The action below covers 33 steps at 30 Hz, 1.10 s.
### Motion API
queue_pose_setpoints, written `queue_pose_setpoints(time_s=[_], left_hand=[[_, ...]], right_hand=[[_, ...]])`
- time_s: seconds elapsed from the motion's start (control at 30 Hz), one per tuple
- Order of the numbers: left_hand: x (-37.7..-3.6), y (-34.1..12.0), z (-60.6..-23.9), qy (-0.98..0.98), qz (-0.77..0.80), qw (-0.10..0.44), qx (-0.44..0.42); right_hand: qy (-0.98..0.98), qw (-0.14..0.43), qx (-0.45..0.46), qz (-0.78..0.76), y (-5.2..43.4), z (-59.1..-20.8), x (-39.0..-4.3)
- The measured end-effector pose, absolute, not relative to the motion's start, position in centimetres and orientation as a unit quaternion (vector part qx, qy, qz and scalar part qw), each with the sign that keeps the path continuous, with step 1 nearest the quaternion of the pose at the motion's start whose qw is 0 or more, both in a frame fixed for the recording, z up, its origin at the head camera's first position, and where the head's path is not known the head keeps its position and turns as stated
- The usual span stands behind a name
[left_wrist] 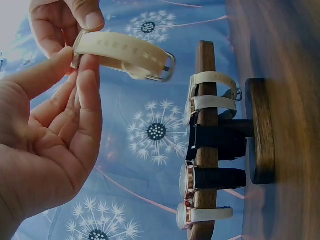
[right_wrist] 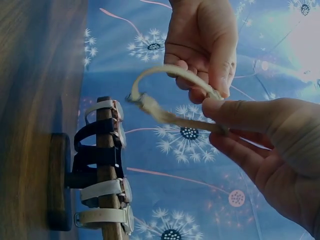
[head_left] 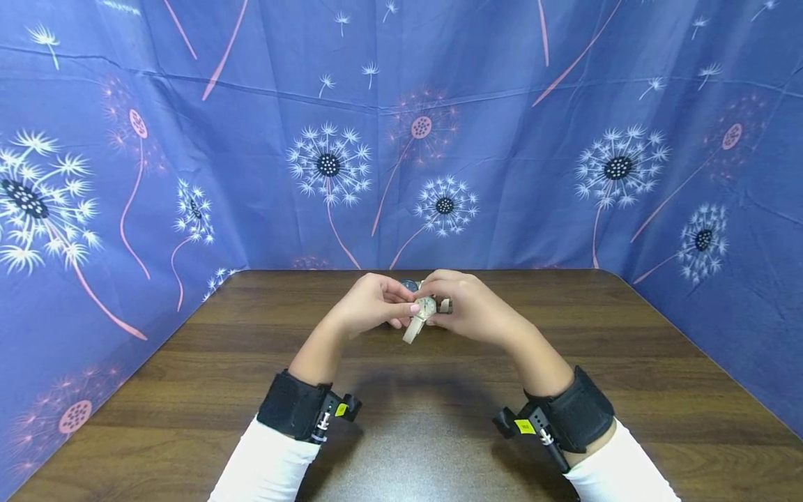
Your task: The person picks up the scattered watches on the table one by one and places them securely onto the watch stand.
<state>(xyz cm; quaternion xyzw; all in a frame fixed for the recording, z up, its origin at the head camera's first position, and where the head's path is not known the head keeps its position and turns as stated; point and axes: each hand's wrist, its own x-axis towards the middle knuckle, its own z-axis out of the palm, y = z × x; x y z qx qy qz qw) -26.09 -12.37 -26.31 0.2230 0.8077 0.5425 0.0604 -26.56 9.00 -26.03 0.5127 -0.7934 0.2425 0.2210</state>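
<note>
A cream wristwatch is held up between both hands over the table, its round dial showing in the head view. Thumb and fingers of my left hand pinch the case on one side. From the other side my right hand pinches it too, fingertips close to the left ones. In the left wrist view the cream strap forms a closed loop with a silver buckle at its far end. The right wrist view shows the same looped strap, while the hands hide most of the case.
Behind the hands a wooden watch stand carries several watches on its bar, with cream, white and black straps. Hands partly hide it in the head view. The brown wooden table ends at a blue dandelion-print cloth.
</note>
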Motion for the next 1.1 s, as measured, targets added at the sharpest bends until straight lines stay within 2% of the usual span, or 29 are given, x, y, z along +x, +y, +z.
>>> queue_pose_setpoints(time_s=[0.17,0.43,0.77,0.9,1.1], left_hand=[[-26.1,-12.4,-26.0,0.798,0.558,0.041,0.225],[-26.1,-12.0,-26.0,0.778,0.591,-0.028,0.21],[-25.3,-11.7,-25.7,0.761,0.617,-0.033,0.199],[-25.3,-11.5,-25.7,0.765,0.611,-0.028,0.202],[-25.3,-11.7,-25.7,0.781,0.59,-0.029,0.205]], right_hand=[[-0.779,0.242,0.518,0.257,9.1,-25.8,-26.5],[-0.787,0.28,0.472,0.282,9.0,-26.0,-26.7],[-0.763,0.349,0.465,0.281,8.4,-26.4,-26.8],[-0.76,0.338,0.479,0.281,8.7,-26.2,-26.8],[-0.767,0.284,0.486,0.306,9.5,-25.8,-26.8]])
